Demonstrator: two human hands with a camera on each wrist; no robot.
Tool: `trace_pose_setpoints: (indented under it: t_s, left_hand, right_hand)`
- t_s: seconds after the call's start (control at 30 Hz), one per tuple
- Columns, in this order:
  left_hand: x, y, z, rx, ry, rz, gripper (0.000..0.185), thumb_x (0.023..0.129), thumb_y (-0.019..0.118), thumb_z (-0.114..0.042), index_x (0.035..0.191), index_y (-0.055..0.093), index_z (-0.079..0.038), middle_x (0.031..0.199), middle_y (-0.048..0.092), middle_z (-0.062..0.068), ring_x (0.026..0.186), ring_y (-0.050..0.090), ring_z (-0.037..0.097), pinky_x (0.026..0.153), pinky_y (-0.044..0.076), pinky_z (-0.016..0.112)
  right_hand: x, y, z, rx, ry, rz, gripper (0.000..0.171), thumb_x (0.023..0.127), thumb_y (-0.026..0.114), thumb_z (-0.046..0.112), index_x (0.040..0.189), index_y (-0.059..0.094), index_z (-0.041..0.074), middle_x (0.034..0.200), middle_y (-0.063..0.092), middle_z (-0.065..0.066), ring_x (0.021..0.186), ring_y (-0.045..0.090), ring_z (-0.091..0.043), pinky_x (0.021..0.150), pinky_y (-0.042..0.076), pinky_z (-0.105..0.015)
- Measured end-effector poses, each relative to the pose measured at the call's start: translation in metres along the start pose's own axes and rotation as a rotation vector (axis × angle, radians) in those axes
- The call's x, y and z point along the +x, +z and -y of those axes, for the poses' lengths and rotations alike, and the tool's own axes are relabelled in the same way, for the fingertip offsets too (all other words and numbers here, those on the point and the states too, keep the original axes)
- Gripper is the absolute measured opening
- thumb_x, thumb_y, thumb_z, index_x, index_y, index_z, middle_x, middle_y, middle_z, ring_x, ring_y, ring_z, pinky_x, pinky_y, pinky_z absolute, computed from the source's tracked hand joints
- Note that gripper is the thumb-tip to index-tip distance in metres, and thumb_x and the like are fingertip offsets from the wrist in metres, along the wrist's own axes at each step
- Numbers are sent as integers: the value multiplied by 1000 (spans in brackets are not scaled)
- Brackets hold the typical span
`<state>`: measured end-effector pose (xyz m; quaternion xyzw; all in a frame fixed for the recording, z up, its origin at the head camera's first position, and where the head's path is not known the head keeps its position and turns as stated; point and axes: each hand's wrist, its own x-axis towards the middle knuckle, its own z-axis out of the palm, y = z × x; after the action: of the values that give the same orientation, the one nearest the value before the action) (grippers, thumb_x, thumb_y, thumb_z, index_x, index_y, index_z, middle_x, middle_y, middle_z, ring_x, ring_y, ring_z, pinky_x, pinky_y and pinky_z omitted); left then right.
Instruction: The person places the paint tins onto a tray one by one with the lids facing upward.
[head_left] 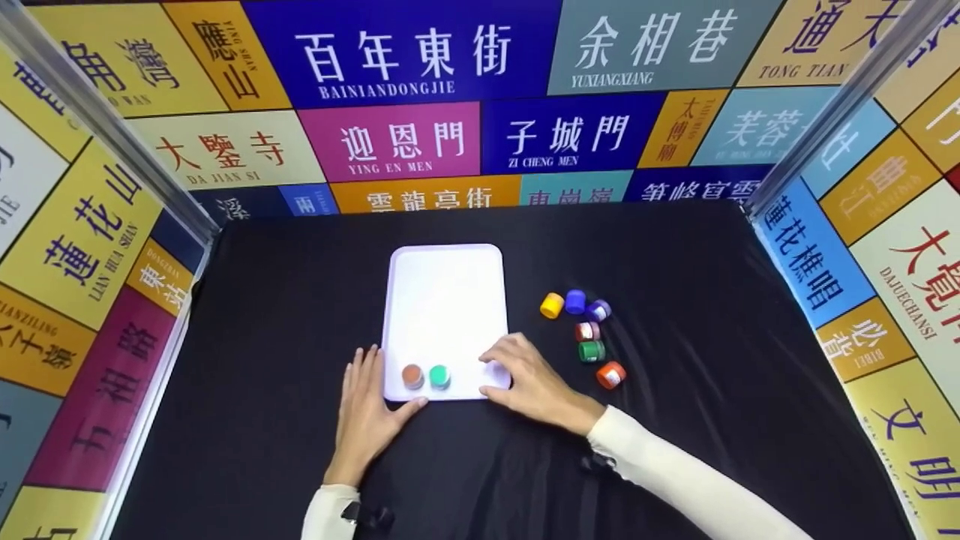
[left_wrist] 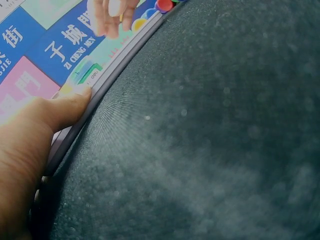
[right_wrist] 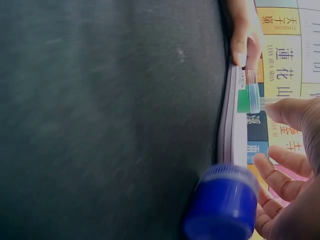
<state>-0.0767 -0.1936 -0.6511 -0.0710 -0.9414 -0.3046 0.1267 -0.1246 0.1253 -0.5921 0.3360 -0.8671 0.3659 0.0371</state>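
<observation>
My left hand [head_left: 366, 420] rests at the near left corner of a white tray [head_left: 448, 307]. Its straight fingers lie along the left side, and its thumb [left_wrist: 70, 107] touches the front edge. On the tray near that edge stand a brown-lidded paint jar [head_left: 412, 376] and a green paint jar [head_left: 439, 376], side by side. Over the tray's near right corner is my right hand [head_left: 529, 382], fingers bent, thumb and fingertips apart with nothing between them. A blue paint jar [right_wrist: 222, 205] is close to the right wrist camera; whether the hand touches it, I cannot tell.
Right of the tray, several paint jars form a loose group: yellow [head_left: 551, 305], blue [head_left: 575, 301], purple [head_left: 598, 310], red [head_left: 587, 331], green [head_left: 591, 351] and orange-red [head_left: 610, 375]. Black cloth [head_left: 300, 300] covers the table. Printed panels [head_left: 390, 142] enclose the back and sides.
</observation>
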Motion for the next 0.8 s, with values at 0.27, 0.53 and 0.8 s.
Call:
trace_pose_setpoints:
  t_s: [0.27, 0.53, 0.8]
  left_hand:
    - [0, 0, 0, -2, 6, 1, 116, 83, 91, -56, 166, 40, 6, 173, 38, 26, 165, 25, 48, 135, 16, 63]
    - [-1, -2, 1, 3, 1, 4, 116, 83, 90, -57, 167, 39, 6, 173, 38, 27, 165, 24, 48, 136, 16, 63]
    - [0, 0, 0, 1, 0, 9, 116, 83, 90, -57, 167, 39, 5, 173, 38, 27, 166, 23, 47, 136, 14, 62]
  right_hand:
    - [-28, -17, -9, -23, 34, -22, 43, 89, 93, 25, 126, 77, 7, 122, 71, -4, 123, 58, -25, 107, 52, -45]
    - [-53, -26, -15, -2, 76, -47, 43, 88, 94, 23, 125, 77, 8, 124, 71, 0, 125, 58, -23, 108, 52, -44]
    - [-72, -25, -21, 27, 115, -42, 43, 87, 94, 23, 124, 77, 10, 121, 71, 4, 123, 58, -20, 105, 53, -39]
